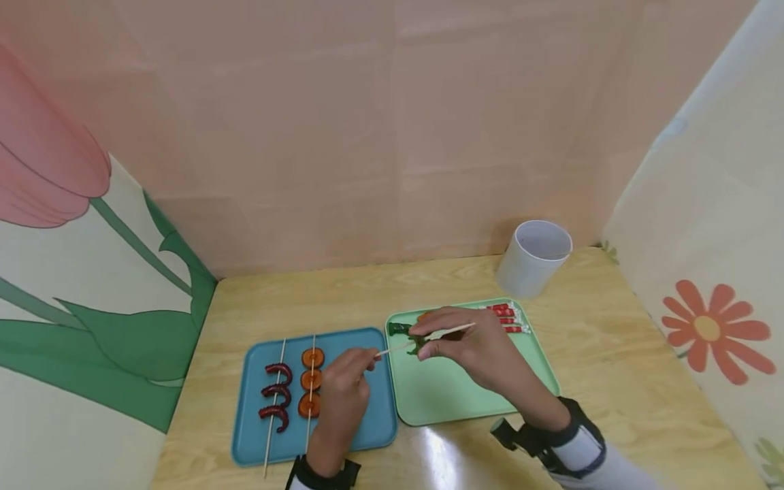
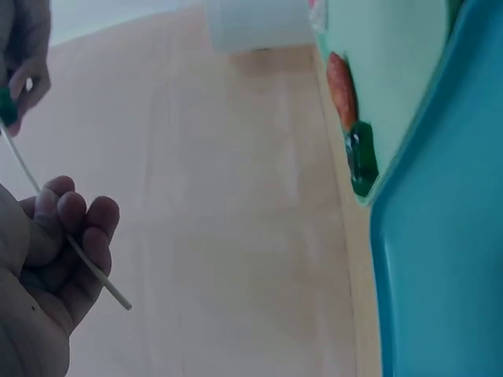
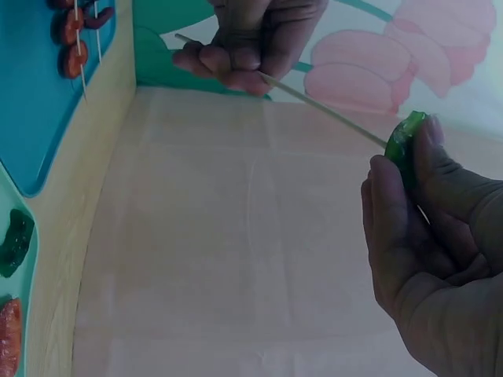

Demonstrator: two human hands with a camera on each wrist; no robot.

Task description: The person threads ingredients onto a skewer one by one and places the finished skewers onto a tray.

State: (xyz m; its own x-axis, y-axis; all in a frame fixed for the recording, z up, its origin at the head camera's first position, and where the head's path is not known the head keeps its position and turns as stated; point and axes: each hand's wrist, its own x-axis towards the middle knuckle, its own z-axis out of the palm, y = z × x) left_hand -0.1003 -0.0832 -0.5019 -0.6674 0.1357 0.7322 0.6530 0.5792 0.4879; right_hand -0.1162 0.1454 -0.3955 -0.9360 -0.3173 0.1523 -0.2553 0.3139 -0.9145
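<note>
My left hand [image 1: 344, 391] pinches a thin wooden skewer [image 3: 326, 111] between thumb and fingers, above the gap between the two trays. My right hand [image 1: 471, 344] pinches a glossy green pepper piece [image 3: 402, 151] on that skewer, over the green tray [image 1: 453, 395]. In the head view the skewer's far end sticks out past the pepper, across the right hand. Another green pepper piece [image 2: 361, 159] lies at the green tray's corner, beside a reddish-orange sausage-like piece [image 2: 342, 90]. The right hand partly hides the tray in the head view.
A blue tray [image 1: 381, 418] on the left holds a skewer of dark red curled sausages [image 1: 275, 393] and one of round orange slices [image 1: 309, 380]. Several red-wrapped sticks [image 1: 507, 320] lie in the green tray. A white cup [image 1: 529, 265] stands at the back right.
</note>
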